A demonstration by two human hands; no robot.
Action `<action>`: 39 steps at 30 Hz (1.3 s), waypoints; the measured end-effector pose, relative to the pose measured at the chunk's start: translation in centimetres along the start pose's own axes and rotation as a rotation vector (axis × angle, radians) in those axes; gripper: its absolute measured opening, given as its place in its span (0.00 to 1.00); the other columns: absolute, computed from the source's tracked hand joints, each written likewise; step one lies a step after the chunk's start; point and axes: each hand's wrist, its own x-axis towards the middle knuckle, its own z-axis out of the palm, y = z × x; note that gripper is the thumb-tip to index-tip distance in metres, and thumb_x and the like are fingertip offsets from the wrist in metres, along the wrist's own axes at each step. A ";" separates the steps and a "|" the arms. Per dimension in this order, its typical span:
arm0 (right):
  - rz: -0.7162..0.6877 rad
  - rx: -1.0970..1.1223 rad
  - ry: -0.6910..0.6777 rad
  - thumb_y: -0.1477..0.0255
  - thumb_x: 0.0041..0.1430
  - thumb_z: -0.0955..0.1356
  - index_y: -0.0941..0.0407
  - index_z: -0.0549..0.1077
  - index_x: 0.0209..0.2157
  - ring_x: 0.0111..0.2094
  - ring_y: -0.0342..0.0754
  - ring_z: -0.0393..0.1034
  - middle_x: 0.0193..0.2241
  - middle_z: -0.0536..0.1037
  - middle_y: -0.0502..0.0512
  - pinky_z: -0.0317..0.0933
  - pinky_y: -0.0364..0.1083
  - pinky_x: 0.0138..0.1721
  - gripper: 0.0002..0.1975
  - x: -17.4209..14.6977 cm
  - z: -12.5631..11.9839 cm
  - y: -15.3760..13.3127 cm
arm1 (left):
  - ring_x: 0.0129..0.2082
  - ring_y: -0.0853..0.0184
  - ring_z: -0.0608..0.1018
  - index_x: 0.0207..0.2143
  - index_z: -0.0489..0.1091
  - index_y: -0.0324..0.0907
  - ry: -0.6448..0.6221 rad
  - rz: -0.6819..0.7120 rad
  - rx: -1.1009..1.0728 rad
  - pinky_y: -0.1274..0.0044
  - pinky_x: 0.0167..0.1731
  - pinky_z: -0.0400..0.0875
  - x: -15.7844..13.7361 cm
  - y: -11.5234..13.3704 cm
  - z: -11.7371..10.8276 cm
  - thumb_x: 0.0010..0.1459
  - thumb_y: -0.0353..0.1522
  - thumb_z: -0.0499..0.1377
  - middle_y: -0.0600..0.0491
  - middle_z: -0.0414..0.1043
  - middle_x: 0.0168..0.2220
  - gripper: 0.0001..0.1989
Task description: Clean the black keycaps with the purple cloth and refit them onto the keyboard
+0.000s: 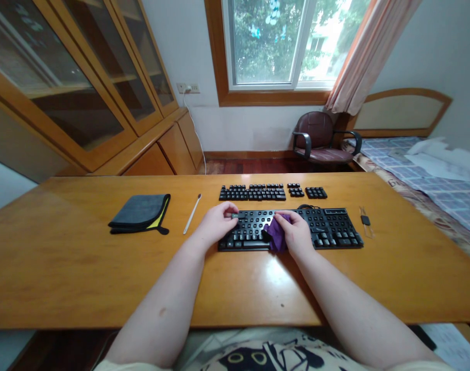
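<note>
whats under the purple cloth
Part of the black keyboard lies under the purple cloth, which the right hand holds; the keyboard shows on both sides. Whatever is directly beneath the cloth is covered, so I can't tell.

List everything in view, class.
Keyboard: 1, black, desk centre
Loose keycaps: many, black, behind keyboard
Cloth: 1, purple, over keyboard
Folded towel: 1, grey, desk left
Brush: 1, white, beside towel
Keycap puller: 1, black, desk right
Desk: 1, brown, foreground
Cabinet: 1, brown, left
Window: 1, white-framed, back
Curtain: 1, pink, window
Office chair: 1, maroon, background
Bed: 1, blue bedding, right
Sockets: 2, white, wall
Cable: 1, white, wall
Shirt: 1, pale, bottom
Left hand, right hand: 1 each, bare, at keyboard
</note>
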 end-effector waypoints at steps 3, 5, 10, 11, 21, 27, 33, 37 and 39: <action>-0.006 -0.004 -0.014 0.62 0.46 0.70 0.55 0.76 0.31 0.34 0.50 0.71 0.30 0.77 0.55 0.63 0.52 0.40 0.13 -0.1 0.1 0.0 | 0.37 0.64 0.76 0.40 0.71 0.40 -0.096 -0.022 0.163 0.74 0.41 0.69 0.3 -0.7 -2.3 0.43 0.27 0.57 0.50 0.75 0.37 0.18; -0.004 -0.009 -0.024 0.62 0.47 0.70 0.55 0.76 0.31 0.34 0.51 0.71 0.30 0.77 0.55 0.63 0.52 0.41 0.12 -0.1 0.1 -0.1 | 0.37 0.63 0.75 0.40 0.73 0.40 -0.158 -0.029 0.269 0.74 0.41 0.68 0.3 -0.9 -3.0 0.44 0.28 0.56 0.49 0.75 0.39 0.18; 0.006 -0.025 -0.028 0.62 0.47 0.70 0.55 0.76 0.30 0.35 0.51 0.71 0.31 0.77 0.55 0.63 0.52 0.41 0.12 -0.1 0.0 -0.2 | 0.36 0.63 0.76 0.42 0.74 0.41 -0.271 -0.049 0.381 0.76 0.40 0.67 -0.2 -0.3 -3.2 0.44 0.30 0.55 0.50 0.76 0.37 0.19; 0.004 -0.025 -0.028 0.61 0.46 0.70 0.55 0.76 0.30 0.35 0.52 0.71 0.31 0.77 0.55 0.63 0.52 0.41 0.12 -0.1 0.0 -0.2 | 0.36 0.63 0.76 0.44 0.73 0.41 -0.275 -0.064 0.370 0.76 0.39 0.67 -0.3 -0.2 -3.2 0.44 0.30 0.55 0.50 0.76 0.37 0.21; 0.014 -0.024 -0.035 0.61 0.46 0.70 0.55 0.76 0.31 0.35 0.52 0.71 0.31 0.78 0.56 0.63 0.53 0.42 0.13 -0.1 0.0 -0.1 | 0.34 0.62 0.77 0.34 0.76 0.44 -0.383 -0.182 0.339 0.76 0.37 0.66 -0.8 -1.8 -4.2 0.41 0.32 0.59 0.52 0.78 0.35 0.15; 0.007 -0.038 -0.035 0.62 0.46 0.71 0.55 0.76 0.30 0.35 0.51 0.71 0.31 0.78 0.55 0.63 0.51 0.42 0.12 -0.1 0.0 -0.3 | 0.26 0.66 0.74 0.31 0.73 0.43 -0.390 -0.229 0.357 0.79 0.28 0.64 -0.7 -1.8 -3.7 0.36 0.29 0.58 0.55 0.74 0.25 0.14; 0.025 -0.036 -0.034 0.63 0.46 0.71 0.55 0.76 0.30 0.35 0.51 0.72 0.31 0.78 0.55 0.64 0.51 0.41 0.10 -0.1 0.1 -0.3 | 0.26 0.67 0.73 0.29 0.71 0.43 -0.371 -0.186 0.396 0.79 0.27 0.63 -0.7 -1.5 -3.6 0.37 0.28 0.56 0.55 0.73 0.25 0.12; 0.015 -0.052 -0.044 0.64 0.47 0.70 0.54 0.76 0.30 0.36 0.51 0.71 0.32 0.78 0.55 0.63 0.51 0.42 0.10 -0.1 0.0 -0.1 | 0.27 0.67 0.73 0.29 0.72 0.44 -0.380 -0.174 0.430 0.79 0.27 0.62 -0.7 -1.4 -3.5 0.38 0.28 0.56 0.55 0.73 0.26 0.12; 0.015 -0.057 -0.046 0.63 0.47 0.70 0.54 0.76 0.30 0.36 0.51 0.71 0.32 0.78 0.55 0.63 0.51 0.42 0.10 -0.1 0.0 -0.1 | 0.27 0.67 0.73 0.30 0.72 0.44 -0.387 -0.165 0.430 0.79 0.27 0.62 -0.7 -1.5 -3.5 0.38 0.29 0.56 0.55 0.73 0.26 0.12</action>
